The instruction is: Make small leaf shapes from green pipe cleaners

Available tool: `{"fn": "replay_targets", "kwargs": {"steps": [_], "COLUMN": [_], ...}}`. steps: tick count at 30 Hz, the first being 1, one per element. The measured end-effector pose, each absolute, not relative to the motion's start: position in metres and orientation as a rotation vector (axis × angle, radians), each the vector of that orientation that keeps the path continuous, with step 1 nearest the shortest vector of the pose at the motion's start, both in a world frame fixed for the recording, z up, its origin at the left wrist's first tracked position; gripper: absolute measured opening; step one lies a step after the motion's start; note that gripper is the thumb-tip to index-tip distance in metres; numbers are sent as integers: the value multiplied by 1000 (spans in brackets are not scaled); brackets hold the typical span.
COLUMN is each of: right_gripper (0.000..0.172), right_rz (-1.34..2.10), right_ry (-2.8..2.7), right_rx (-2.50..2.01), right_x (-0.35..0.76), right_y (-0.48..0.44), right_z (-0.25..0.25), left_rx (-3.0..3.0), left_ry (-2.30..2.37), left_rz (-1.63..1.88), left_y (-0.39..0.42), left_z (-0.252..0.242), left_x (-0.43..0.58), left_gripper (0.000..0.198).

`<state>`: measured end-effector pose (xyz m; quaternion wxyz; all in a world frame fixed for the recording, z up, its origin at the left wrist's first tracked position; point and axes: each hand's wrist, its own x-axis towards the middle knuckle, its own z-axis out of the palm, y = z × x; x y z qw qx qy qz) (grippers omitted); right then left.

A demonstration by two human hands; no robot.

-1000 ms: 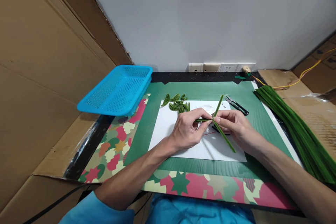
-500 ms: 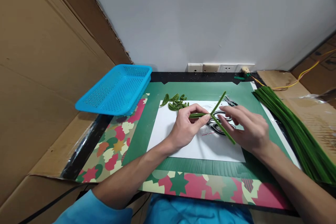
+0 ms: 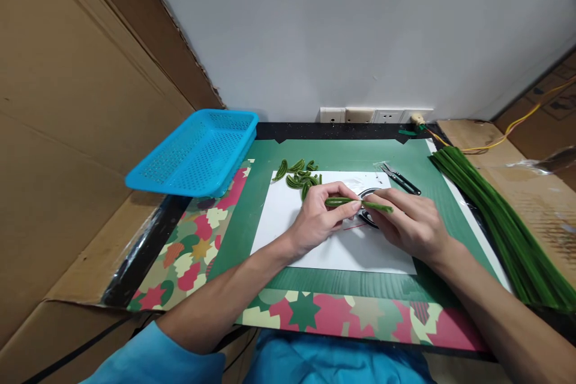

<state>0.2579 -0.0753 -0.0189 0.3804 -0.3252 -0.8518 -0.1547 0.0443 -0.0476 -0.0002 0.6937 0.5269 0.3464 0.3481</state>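
My left hand [image 3: 320, 215] pinches a bent green pipe cleaner [image 3: 339, 201] between thumb and fingertips. From that pinch its two ends [image 3: 378, 207], now side by side, point right, where my right hand [image 3: 411, 222] is closed on them. The right fingertips are partly hidden. Behind the hands, black-handled scissors [image 3: 369, 223] lie on a white sheet of paper [image 3: 288, 234], mostly covered by my fingers. A pile of curved green pipe cleaner pieces [image 3: 297, 181] rests at the sheet's upper left.
Small black-handled snips [image 3: 400, 180] lie beyond my right hand. A thick bundle of long green pipe cleaners [image 3: 499, 222] runs along the right edge. A blue perforated basket [image 3: 193, 189] stands at the left. Wall sockets [image 3: 360, 115] and a yellow cable [image 3: 517, 123] are behind.
The two spread ends of the pipe cleaner have come together. My right hand has moved left and closed on them, and the snips show more fully.
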Motion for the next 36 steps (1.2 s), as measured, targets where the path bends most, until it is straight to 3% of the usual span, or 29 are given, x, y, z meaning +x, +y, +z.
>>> {"fn": "replay_targets", "kwargs": {"steps": [3,8,17,21,30,34,36], "right_gripper": [14,15,42,44,32,5,11], "right_rz": [-314,65,1316,1602,1093,290,-97], "right_ry": [-2069,-1902,-1379,-1172,-1435,-1794,-1943], "right_rx": [-889,-992,-1098,-1031,-1157,-1154,-1030], "right_x": [248,232,234,236,238,247,251], "right_y": [-76,-82,-78,-73,-76,-77,-76], "right_z": [-20,-10,-8,-9,-4,-12,-15], "left_rx": [1128,1326,1850,1955,1618,1516,1460], "left_ry": [758,820,882,857,889,866,858], "left_rz": [798,902,979,1052,985,958,920], "left_y": [-50,-51,-49,-49,-43,-41,-40], "left_z": [-1,5,-2,-5,-5,-2,-1], "left_x": [46,47,39,40,47,46,45], "left_gripper": [31,27,12,11,17,19,21]}}
